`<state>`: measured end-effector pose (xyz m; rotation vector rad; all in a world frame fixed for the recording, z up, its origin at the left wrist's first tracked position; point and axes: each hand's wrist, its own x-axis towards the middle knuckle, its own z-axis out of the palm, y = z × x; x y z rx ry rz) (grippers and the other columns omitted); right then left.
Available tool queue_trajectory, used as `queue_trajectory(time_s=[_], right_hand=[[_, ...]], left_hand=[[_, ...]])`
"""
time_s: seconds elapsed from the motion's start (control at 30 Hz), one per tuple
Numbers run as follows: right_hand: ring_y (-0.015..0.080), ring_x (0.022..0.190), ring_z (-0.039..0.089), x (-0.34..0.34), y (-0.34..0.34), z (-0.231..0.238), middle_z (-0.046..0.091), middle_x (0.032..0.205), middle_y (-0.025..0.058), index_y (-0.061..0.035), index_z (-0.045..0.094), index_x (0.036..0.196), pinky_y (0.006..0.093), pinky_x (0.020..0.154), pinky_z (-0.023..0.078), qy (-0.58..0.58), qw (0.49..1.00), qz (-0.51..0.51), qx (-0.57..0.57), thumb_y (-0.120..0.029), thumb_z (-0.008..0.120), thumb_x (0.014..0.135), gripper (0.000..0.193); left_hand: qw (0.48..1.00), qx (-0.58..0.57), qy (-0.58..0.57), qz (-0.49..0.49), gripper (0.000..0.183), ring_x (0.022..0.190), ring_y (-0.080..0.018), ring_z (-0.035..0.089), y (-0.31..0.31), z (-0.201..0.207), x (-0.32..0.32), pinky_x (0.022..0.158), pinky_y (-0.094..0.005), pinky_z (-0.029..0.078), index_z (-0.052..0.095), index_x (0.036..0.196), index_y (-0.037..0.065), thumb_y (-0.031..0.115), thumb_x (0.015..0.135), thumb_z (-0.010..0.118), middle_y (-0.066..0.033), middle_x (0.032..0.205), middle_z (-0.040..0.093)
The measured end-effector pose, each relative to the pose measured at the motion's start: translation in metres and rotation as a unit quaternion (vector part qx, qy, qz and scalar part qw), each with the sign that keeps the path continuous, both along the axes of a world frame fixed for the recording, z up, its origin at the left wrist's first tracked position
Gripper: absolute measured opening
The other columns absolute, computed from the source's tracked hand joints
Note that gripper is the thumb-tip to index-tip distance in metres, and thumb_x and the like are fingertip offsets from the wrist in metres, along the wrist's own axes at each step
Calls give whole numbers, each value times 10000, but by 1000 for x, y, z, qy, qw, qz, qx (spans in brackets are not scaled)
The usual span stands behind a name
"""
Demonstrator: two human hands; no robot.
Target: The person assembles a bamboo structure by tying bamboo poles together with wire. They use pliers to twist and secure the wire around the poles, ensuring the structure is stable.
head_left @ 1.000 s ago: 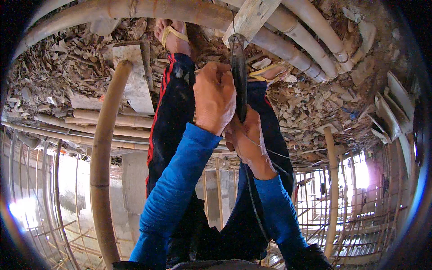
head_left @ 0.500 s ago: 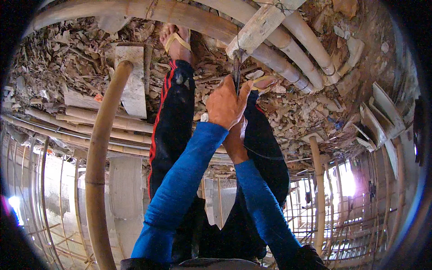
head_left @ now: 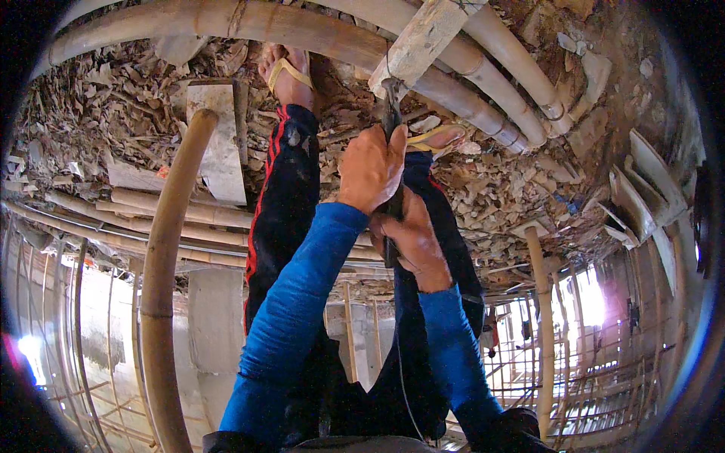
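Both my hands are closed round a dark, narrow metal tool (head_left: 391, 117); its exact kind is hard to make out. Its far tip meets the near end of a squared wooden beam (head_left: 423, 45), where thin wire is looped round the wood. My left hand (head_left: 370, 170) grips the tool's upper part, nearer the beam. Lower down, my right hand (head_left: 417, 241) wraps the tool from the right, and the lower end sticks out below its fingers. A thin wire (head_left: 405, 389) hangs down over my dark trousers.
Thick bamboo poles (head_left: 302, 34) lie across the far side, under the beam. An upright bamboo pole (head_left: 158, 302) stands at left, beside a flat board (head_left: 219, 151). Dry leaves and scraps cover the ground. Broken panels (head_left: 642, 196) lean at right. My sandalled feet straddle the work.
My right hand has slid down and toward me, out from beneath the left hand, baring the tool's lower part. The loose wire, earlier stretched to the right, now hangs downward. The view has shifted slightly.
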<state>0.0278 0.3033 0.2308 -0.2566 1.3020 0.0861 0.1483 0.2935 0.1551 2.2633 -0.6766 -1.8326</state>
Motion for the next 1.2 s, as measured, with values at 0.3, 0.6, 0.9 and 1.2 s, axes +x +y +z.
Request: queue_trajectory(time_s=[0.3,0.6,0.9,1.2], right_hand=[[254,479,514,14,-9,9,486,608,44,-52,563,1080,412,443,446,39,986,-108,120,-125,617,971,142],[468,961,703,14,3,11,725,975,259,54,593,1158,484,797,565,226,877,369,-207,-119,765,797,436],[136,506,562,-25,19,14,583,661,36,-37,582,912,283,446,432,40,993,-63,90,-74,683,828,136],[378,689,709,-4,37,14,680,751,208,24,565,1039,449,579,522,203,915,237,-255,-97,697,854,258]], left_hand=[[961,98,214,142,638,763,-177,593,2,-5,30,683,-346,476,666,944,-38,597,912,713,-124,830,654],[996,-21,74,42,582,884,-531,659,35,20,-27,769,-541,533,505,1159,-55,450,946,699,-321,915,679],[866,34,325,379,303,645,-164,655,46,4,-43,615,-336,520,600,914,15,292,1028,644,-50,704,664],[886,60,404,217,476,757,-123,666,26,10,7,678,-302,521,668,952,27,495,925,750,-61,812,705]])
